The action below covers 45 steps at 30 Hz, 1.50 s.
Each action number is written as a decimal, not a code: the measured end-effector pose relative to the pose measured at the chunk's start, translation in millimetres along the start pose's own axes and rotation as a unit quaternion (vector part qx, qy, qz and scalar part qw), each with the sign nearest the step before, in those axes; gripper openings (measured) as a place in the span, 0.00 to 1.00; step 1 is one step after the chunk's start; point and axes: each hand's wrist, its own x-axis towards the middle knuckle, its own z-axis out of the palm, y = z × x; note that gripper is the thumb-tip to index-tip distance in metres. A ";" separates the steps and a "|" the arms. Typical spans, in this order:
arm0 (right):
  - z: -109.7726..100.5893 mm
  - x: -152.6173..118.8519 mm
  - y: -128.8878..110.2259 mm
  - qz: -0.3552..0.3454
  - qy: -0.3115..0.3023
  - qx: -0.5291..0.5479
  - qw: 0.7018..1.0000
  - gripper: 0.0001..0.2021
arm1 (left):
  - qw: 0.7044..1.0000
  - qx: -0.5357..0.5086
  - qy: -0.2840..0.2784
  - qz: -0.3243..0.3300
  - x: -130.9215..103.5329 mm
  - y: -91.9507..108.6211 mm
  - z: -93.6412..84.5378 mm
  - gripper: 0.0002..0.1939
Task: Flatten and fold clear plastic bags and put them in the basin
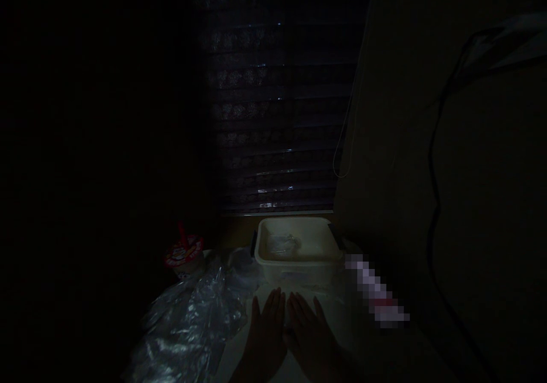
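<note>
The scene is very dark. My left hand point(265, 331) and my right hand point(310, 334) lie flat, palms down, side by side on a pale surface point(342, 320), fingers stretched forward and slightly apart. Neither hand holds anything. Just beyond the fingertips stands a pale rectangular plastic tub point(299, 260) with something crumpled and pale inside. A crinkled clear plastic bag point(192, 320) lies right beside my left hand.
A cup with a red lid and red straw point(184, 255) stands at the left behind the bag. Closed window blinds point(277, 115) fill the back. A wall point(470, 200) with a dark cable point(432, 200) rises on the right. A blurred patch lies right of the tub.
</note>
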 end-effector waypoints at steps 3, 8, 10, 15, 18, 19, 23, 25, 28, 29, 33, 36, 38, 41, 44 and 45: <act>-0.7 -0.3 0.1 -0.001 -0.018 0.002 1.000 0.21 | 1.000 -0.015 -0.010 0.000 0.3 0.5 -2.8 0.25; -0.6 -0.8 0.2 0.003 -0.020 0.004 1.000 0.21 | 1.000 -0.009 0.005 0.000 -0.7 -0.6 0.7 0.25; -0.6 -0.8 0.0 0.001 -0.020 0.006 1.000 0.21 | 1.000 -0.009 0.004 0.002 -1.1 -0.8 1.3 0.25; -1.0 -0.7 -1.2 0.006 -0.025 0.006 1.000 0.21 | 1.000 -0.006 0.002 0.005 -1.6 -0.8 1.7 0.25; -1.9 -0.3 -1.5 0.005 -0.017 0.004 1.000 0.20 | 1.000 0.006 0.013 0.012 -2.2 -1.1 3.2 0.25; -2.3 -0.1 -1.4 0.003 -0.016 0.004 1.000 0.20 | 1.000 0.011 0.015 0.013 -2.4 -1.2 3.5 0.26; -3.2 0.1 -1.0 0.006 -0.019 0.002 1.000 0.21 | 1.000 0.017 0.002 0.007 -2.1 -0.5 2.6 0.25; -3.3 -0.1 -0.9 0.006 -0.015 0.001 1.000 0.21 | 1.000 0.015 -0.008 0.005 -1.7 0.1 1.0 0.25; -3.7 -0.4 -0.9 0.005 -0.018 0.002 1.000 0.21 | 1.000 0.016 -0.013 0.005 -1.4 0.5 -1.8 0.26; -4.0 -0.3 -1.0 0.004 -0.019 0.003 1.000 0.21 | 1.000 0.016 -0.013 0.006 -1.4 0.5 -2.5 0.26; -4.9 1.0 -1.0 0.005 -0.023 0.005 1.000 0.21 | 1.000 0.011 -0.013 0.011 -1.5 -0.1 -2.4 0.26; -5.0 1.4 -1.0 0.007 -0.028 0.006 1.000 0.21 | 1.000 0.015 -0.006 0.008 -1.4 -0.6 0.3 0.25; -5.4 1.0 -1.2 0.010 -0.033 0.008 0.999 0.20 | 1.000 0.018 -0.001 0.008 -1.3 -0.6 1.5 0.25; -6.5 0.0 -1.5 0.016 -0.035 0.009 0.999 0.20 | 1.000 0.023 -0.005 0.007 -1.2 0.0 0.0 0.26; -6.9 -0.7 -1.5 0.014 -0.037 0.010 0.999 0.21 | 1.000 0.016 -0.017 0.005 -1.0 0.8 -3.5 0.26; -6.8 -0.8 -1.3 0.014 -0.040 0.010 0.999 0.21 | 1.000 0.012 -0.020 0.006 -1.1 0.8 -4.2 0.26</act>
